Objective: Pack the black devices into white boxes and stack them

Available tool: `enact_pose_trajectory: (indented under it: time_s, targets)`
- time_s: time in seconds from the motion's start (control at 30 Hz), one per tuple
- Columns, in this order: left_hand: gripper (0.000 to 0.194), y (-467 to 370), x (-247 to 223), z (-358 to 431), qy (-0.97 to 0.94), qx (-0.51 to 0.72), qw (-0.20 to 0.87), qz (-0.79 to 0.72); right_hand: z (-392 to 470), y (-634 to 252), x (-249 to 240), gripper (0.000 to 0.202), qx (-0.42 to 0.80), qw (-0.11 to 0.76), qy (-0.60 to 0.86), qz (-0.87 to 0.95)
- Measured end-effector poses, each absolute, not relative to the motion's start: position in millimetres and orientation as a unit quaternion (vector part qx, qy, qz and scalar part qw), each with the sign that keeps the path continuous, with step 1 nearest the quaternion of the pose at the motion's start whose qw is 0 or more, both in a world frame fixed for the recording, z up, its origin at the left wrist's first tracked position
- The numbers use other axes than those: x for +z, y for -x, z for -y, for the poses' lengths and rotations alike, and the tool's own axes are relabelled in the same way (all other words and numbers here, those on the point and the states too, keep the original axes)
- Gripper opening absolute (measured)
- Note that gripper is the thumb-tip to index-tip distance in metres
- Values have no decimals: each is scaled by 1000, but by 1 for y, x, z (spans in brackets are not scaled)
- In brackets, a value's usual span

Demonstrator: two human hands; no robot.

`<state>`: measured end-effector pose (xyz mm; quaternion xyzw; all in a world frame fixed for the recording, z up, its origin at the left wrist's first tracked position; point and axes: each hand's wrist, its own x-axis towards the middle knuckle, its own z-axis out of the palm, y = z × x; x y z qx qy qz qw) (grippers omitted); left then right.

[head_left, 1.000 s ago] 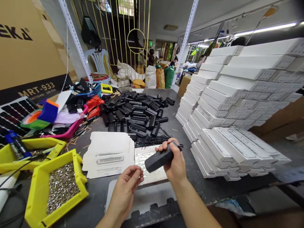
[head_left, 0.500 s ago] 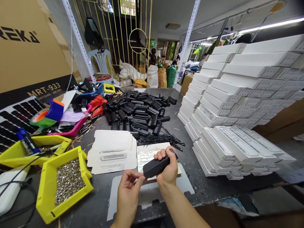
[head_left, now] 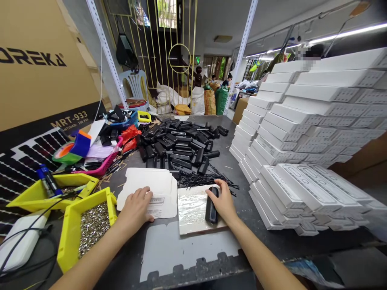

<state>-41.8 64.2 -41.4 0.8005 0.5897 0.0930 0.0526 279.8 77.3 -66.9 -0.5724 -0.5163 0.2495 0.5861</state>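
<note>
**benchrat:** So the right hand (head_left: 223, 203) has its fingers wrapped over the black case (head_left: 212, 205), pressing it down on the clear bags (head_left: 193, 209) in the near middle of the table (head_left: 238, 193). The left hand (head_left: 136, 209) lies flat and spread on the stack of flat cartons (head_left: 157, 189), gripping nothing.

**packer_lou:** Best bet, I reckon: she peels just one carton off with her fingertips, since they cling, and keeps the case parked square on the bags, clear of the loose black ties (head_left: 205, 179) just beyond.
</note>
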Motion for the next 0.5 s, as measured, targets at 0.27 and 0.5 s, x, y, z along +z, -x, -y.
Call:
enact_pose_trajectory:
  time_s: [0.27, 0.5]
  targets:
    - [23, 26, 33, -31, -838, 81, 241, -484, -27, -250, -11, 16, 186, 562, 433, 680]
    - [46, -13, 14, 17, -651, 260, 573, -424, 3, -203, 13, 18, 135, 486, 334, 796]
